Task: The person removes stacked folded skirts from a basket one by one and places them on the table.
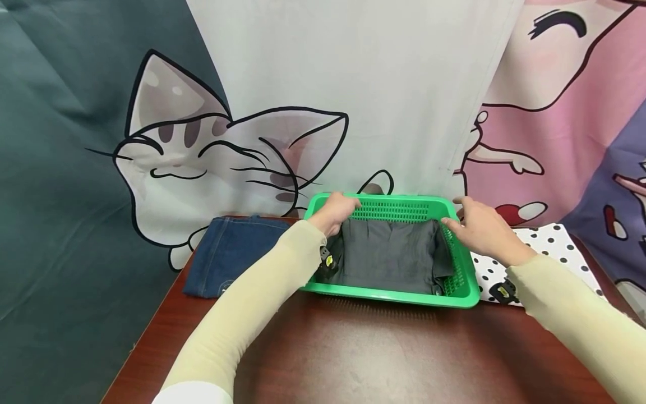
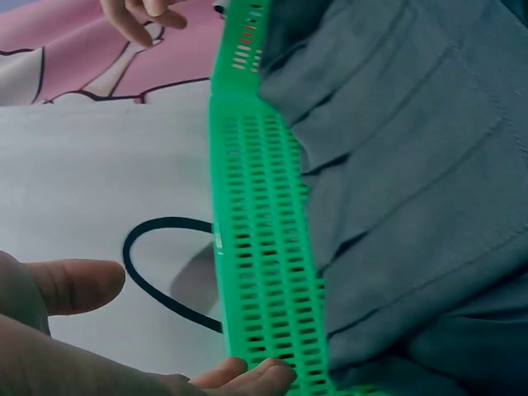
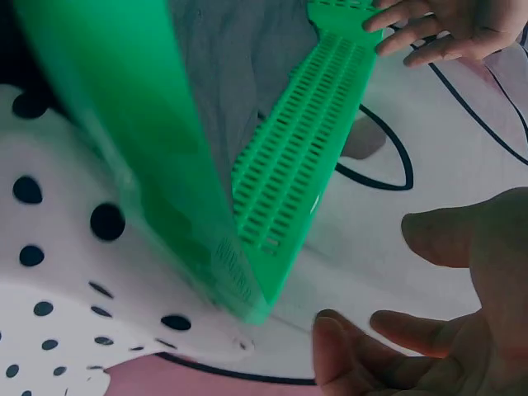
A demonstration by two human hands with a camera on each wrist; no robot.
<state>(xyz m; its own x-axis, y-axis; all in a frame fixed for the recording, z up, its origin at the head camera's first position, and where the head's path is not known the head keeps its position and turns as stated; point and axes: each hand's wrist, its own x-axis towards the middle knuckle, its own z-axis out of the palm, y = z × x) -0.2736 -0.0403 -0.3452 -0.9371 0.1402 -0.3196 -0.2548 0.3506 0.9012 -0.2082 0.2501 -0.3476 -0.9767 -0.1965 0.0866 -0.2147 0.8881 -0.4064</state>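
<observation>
Left hand (image 1: 334, 214) and right hand (image 1: 483, 229) flanked the basket (image 1: 393, 296), fingers parted, empty; handling seemed underway, probably requiring grip next.

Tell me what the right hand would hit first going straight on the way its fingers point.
The right hand would probably meet the green basket first, at its far right corner; depth is unclear, so it might pass over the rim toward the printed backdrop behind.

Left arm (image 1: 262, 294) and right arm (image 1: 575, 317) outstretched, left grip (image 1: 334, 212) and right grip (image 1: 483, 229) unclenched
</observation>
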